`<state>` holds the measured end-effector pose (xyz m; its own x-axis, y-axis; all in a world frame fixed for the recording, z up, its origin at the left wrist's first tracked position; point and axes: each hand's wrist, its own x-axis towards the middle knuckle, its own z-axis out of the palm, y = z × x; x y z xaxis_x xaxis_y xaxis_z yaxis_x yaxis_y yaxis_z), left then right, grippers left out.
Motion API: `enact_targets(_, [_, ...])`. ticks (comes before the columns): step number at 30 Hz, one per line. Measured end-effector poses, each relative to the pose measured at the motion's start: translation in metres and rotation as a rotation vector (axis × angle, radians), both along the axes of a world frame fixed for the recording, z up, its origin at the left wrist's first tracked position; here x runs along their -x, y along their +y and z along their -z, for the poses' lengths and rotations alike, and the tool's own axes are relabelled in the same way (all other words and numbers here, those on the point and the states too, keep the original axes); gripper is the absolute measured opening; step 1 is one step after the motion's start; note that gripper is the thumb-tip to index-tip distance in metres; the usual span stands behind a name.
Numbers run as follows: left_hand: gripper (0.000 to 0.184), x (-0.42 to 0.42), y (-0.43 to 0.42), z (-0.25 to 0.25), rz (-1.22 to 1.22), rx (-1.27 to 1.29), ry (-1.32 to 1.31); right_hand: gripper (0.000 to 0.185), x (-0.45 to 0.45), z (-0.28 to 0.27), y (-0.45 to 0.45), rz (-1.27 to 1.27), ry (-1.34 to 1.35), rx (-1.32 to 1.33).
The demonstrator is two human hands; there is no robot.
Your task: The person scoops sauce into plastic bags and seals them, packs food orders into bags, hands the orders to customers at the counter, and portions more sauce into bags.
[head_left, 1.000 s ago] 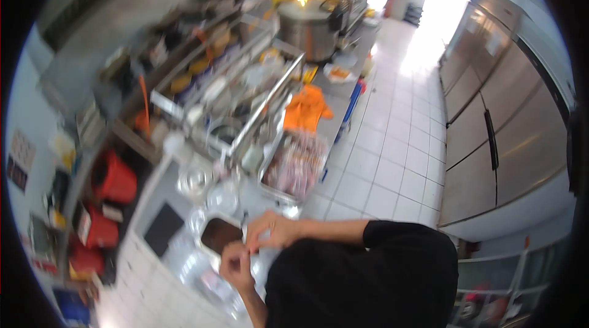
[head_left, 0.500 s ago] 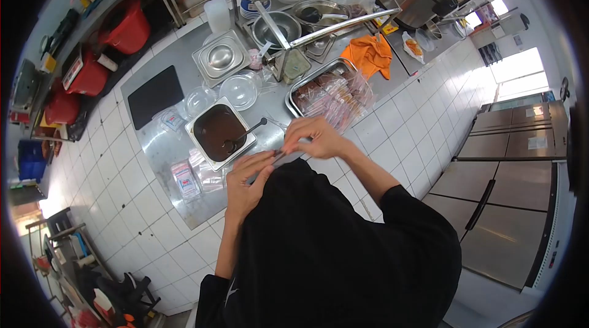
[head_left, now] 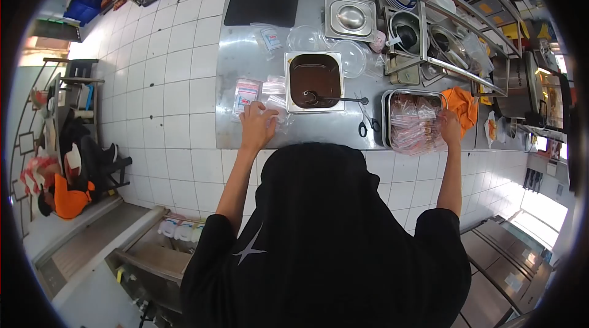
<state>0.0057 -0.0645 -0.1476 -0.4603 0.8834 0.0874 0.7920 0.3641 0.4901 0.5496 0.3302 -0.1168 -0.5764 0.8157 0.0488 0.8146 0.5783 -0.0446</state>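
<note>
My left hand point(head_left: 257, 124) is at the table's near edge, fingers spread and bent, just below a stack of printed plastic bags point(head_left: 247, 96) and loose clear bags point(head_left: 274, 90). Over the right side of a steel tray point(head_left: 385, 120) is my right hand point(head_left: 451, 125), its fingers closed at the edge of a clear plastic packet point(head_left: 417, 128). Several such filled packets with brown contents heap in the tray. Between the hands sits a steel pan of dark brown sauce point(head_left: 316, 73), a black-handled ladle point(head_left: 350, 100) resting in it. Black-handled scissors point(head_left: 365, 125) lie beside the tray.
An orange cloth point(head_left: 461, 106) lies right of the tray. Behind are clear round lids point(head_left: 351, 59), a lidded steel pan point(head_left: 351, 17), a black mat point(head_left: 262, 8) and a metal rack point(head_left: 423, 27). A person in orange point(head_left: 70, 196) is at far left.
My hands, earlier together pinching something small in front of my chest, have parted: the left to the bags, the right to the tray. The camera view has turned.
</note>
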Motion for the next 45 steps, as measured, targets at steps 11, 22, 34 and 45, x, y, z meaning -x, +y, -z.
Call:
enact_targets(11, [0.023, 0.004, 0.002, 0.045, 0.1, -0.007, 0.155, 0.043, 0.055, -0.032, -0.035, 0.425, -0.162, -0.178])
enact_targets(22, [0.014, 0.019, 0.009, 0.058, 0.129, -0.001, 0.158, 0.017, 0.247, -0.075, -0.173, -0.217, 0.992, 0.274])
enact_targets(34, [0.023, -0.012, 0.041, -0.137, -0.077, -0.404, -0.819, 0.041, 0.321, -0.111, -0.246, -0.377, 1.118, 0.802])
enact_targets(45, [0.015, -0.077, 0.071, -0.144, 0.159, -0.508, -0.972, 0.024, 0.287, -0.149, -0.215, -0.288, 0.999, 0.814])
